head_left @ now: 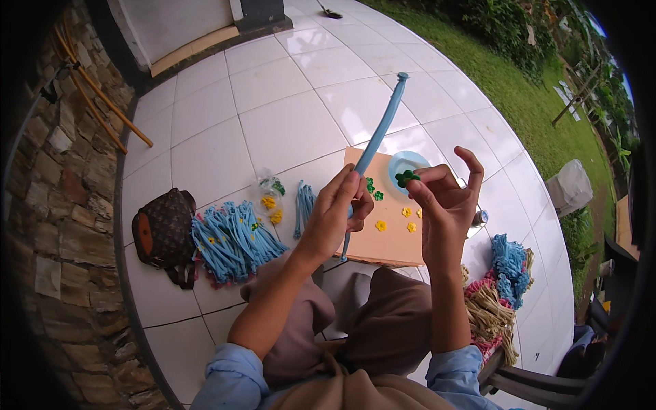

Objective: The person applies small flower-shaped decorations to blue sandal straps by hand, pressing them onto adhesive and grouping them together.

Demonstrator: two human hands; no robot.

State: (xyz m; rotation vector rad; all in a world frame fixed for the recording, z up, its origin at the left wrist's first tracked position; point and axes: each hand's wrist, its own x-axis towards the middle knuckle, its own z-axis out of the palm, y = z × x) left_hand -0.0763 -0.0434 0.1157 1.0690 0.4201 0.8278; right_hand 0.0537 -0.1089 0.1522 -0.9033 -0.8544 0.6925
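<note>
My left hand [333,208] is closed around a long light-blue fabric strap [380,131], which slants up and away with a knotted-looking far end. Its lower end hangs below the fingers. Between thumb and index finger of my right hand [445,198] is a small green flower-shaped piece [407,178], apart from the strap. Beneath both hands a sheet of brown cardboard [389,251] lies on the tiles. It carries loose yellow flowers [381,225], green flowers [378,195] partly behind my left hand, and a light-blue round dish [404,157].
To the left lie a brown backpack [164,232], a heap of blue straps [236,240], a smaller blue bundle [305,202] and a clear bag of flowers [268,197]. Blue bundles [509,270] and beige bundles [488,311] are piled at right. A stone wall [65,273] borders the left.
</note>
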